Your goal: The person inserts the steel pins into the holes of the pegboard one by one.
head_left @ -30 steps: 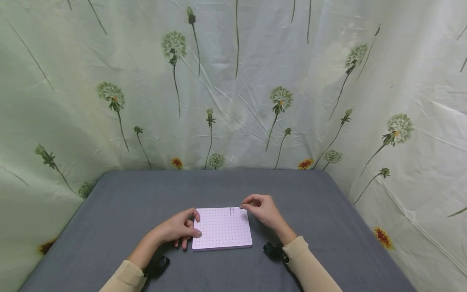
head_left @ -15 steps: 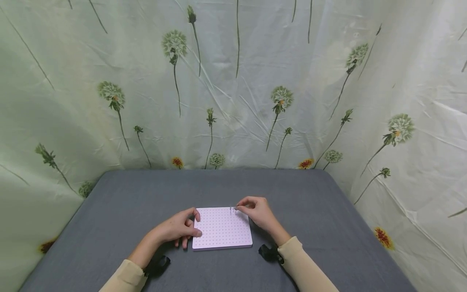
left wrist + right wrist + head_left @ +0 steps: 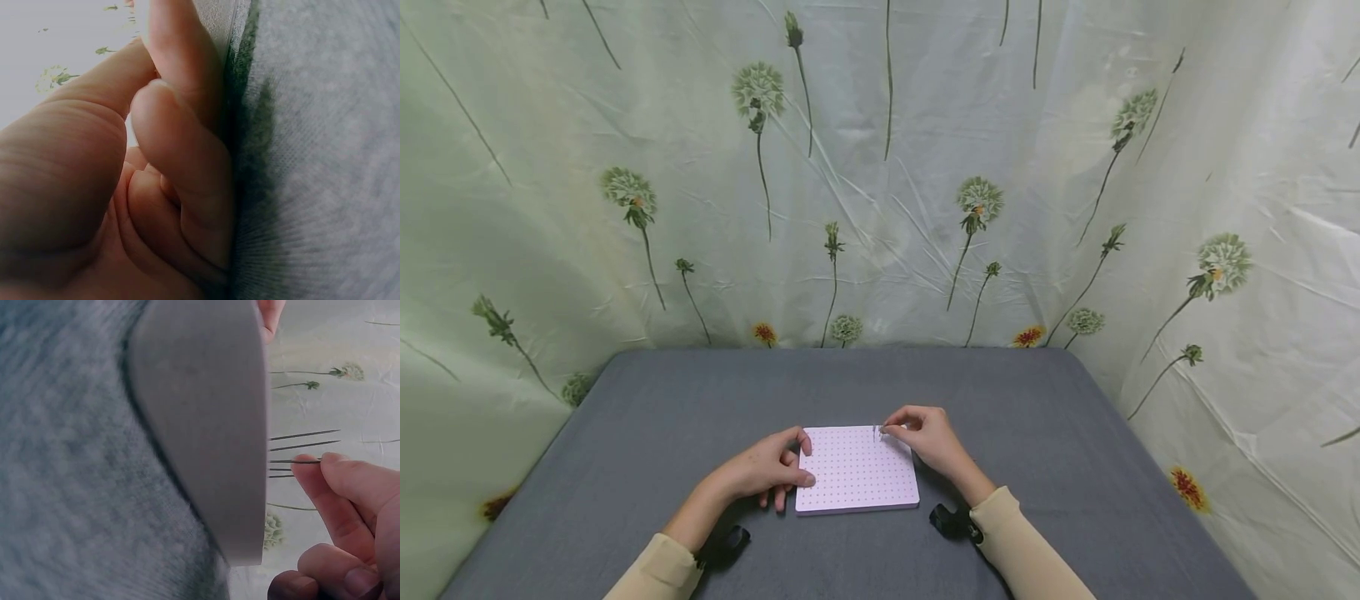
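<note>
A white, lilac-tinted pegboard (image 3: 856,477) dotted with rows of small holes lies flat on the grey surface. My left hand (image 3: 767,465) holds its left edge, with thumb and index finger on the top face; the other fingers curl beside the edge. Near the board's far right, my right hand (image 3: 931,437) pinches a thin dark metal pin (image 3: 300,462) between thumb and index finger. That pin stands out from the board's face in the right wrist view. Several similar pins (image 3: 306,434) stand beside it; the fingertips partly cover some.
Grey cloth (image 3: 737,383) covers the table around the board. A pale curtain (image 3: 880,208) with dandelion prints hangs behind and along the sides. Dark wrist cameras sit under both wrists, the right camera (image 3: 951,522) close to the board's lower right corner.
My right hand has shifted left along the board's far edge, bringing its pinched pin up to the standing pins. My left hand and the pegboard have stayed put.
</note>
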Demonstrator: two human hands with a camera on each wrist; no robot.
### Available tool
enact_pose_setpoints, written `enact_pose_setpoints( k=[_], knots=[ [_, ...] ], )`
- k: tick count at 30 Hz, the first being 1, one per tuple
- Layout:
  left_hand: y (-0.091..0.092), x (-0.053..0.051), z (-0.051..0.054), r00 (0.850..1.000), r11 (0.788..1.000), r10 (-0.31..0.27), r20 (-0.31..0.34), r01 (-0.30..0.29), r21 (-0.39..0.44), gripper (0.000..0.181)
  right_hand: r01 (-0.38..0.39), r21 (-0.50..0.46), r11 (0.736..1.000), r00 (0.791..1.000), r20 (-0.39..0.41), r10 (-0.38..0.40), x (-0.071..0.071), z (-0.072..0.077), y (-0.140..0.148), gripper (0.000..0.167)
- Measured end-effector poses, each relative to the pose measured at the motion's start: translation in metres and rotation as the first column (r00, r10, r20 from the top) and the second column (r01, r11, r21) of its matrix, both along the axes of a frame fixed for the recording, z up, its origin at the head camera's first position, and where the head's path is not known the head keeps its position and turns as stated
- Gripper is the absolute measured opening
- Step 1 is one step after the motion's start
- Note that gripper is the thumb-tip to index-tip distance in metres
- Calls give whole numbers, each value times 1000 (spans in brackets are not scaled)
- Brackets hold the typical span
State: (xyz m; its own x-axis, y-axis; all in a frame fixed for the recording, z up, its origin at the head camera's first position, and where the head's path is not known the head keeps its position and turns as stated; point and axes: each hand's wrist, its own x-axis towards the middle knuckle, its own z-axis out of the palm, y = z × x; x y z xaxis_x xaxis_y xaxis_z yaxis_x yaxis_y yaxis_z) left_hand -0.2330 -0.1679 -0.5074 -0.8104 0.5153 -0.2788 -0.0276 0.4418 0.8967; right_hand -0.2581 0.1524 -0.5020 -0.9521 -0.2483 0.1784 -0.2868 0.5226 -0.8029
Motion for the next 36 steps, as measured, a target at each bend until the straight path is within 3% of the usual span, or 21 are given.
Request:
enact_pose_setpoints(
  k=[13, 23, 36],
  knots=[
    [0, 0, 3, 1000, 1000, -4, -1, 4, 10, 45, -37, 34, 999, 999, -24, 38, 1, -4, -1, 5],
    [2, 2, 4, 1000, 1000, 3, 2, -3, 15, 44, -2, 51, 999, 1000, 0, 2, 1, -3, 3, 6],
    [1, 2, 3, 1000, 1000, 1, 0, -1, 26, 45, 37, 9, 999, 999, -26, -36, 8, 11, 57, 24]
  ],
)
